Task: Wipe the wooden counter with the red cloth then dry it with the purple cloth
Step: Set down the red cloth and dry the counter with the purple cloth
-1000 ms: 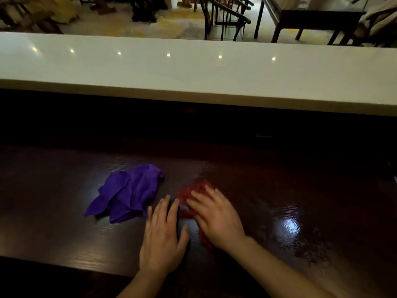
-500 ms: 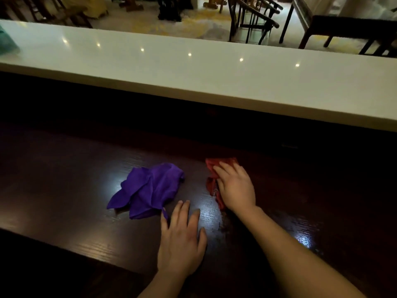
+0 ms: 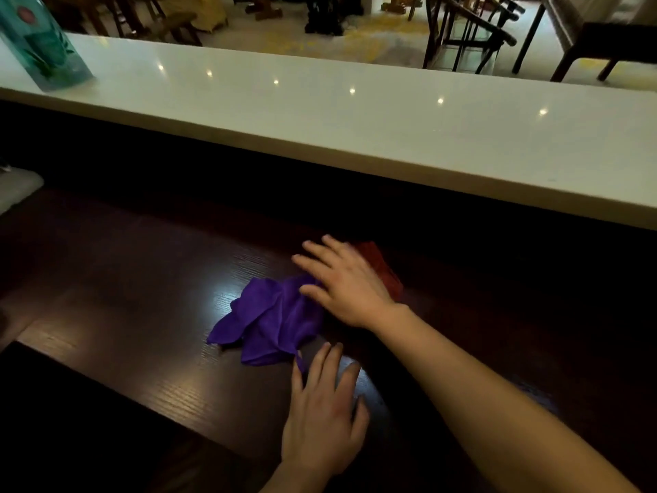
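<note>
The person's right hand (image 3: 346, 282) lies flat, fingers spread and unclenched, pressing down on the red cloth (image 3: 382, 270), which shows only as a corner poking out behind the knuckles toward the far side of the dark wooden counter (image 3: 142, 279). The thumb side of that hand overlaps the edge of the purple cloth (image 3: 270, 318), which sits crumpled just beside it, nearer the person. The left hand (image 3: 325, 414) rests palm down on the bare wood, fingers loose and holding nothing, its fingertips touching the purple cloth's near corner.

This looks like the wiping stage, with drying not yet begun. To do it well, I would keep the palm flat so the red cloth spreads under the whole hand, and run long overlapping strokes along the grain. The purple cloth is in the way; brushing over it could dampen it or drag it along, so it would be better nudged aside with the free hand. A white raised ledge (image 3: 355, 129) runs behind, with a teal bottle (image 3: 39, 44) at its left end, well apart from the work.
</note>
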The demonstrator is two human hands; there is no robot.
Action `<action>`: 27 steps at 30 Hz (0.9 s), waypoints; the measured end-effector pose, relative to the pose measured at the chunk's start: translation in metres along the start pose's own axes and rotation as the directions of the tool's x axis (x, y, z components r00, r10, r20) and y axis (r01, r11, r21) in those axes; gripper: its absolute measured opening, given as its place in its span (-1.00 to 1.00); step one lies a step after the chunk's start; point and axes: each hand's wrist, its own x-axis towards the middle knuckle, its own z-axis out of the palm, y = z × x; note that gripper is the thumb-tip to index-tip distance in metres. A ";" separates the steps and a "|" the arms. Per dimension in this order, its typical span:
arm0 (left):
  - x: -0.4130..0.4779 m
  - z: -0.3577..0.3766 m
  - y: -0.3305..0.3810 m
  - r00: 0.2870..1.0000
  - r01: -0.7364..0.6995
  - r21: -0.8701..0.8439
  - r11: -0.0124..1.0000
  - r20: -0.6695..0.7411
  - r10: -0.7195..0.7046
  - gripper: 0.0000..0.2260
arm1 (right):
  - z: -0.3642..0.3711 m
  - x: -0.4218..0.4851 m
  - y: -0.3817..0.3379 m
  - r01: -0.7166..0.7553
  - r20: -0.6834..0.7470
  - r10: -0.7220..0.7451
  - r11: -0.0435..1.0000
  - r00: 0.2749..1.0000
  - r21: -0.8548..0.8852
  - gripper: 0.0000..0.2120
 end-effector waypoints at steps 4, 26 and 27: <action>-0.002 0.000 -0.005 0.997 -0.025 -0.082 0.996 -0.068 0.019 -0.65 | 0.007 0.015 -0.031 0.152 0.368 -0.192 0.979 0.910 0.135 -0.43; -0.001 -0.001 0.000 0.990 -0.037 -0.114 0.993 -0.141 0.021 -0.67 | -0.023 -0.213 -0.029 -0.389 0.125 0.399 0.916 0.908 -0.097 -0.45; -0.001 -0.002 0.000 0.990 -0.031 -0.127 0.991 -0.140 0.014 -0.66 | -0.015 -0.213 -0.033 -0.312 0.140 0.331 0.939 0.933 -0.146 -0.41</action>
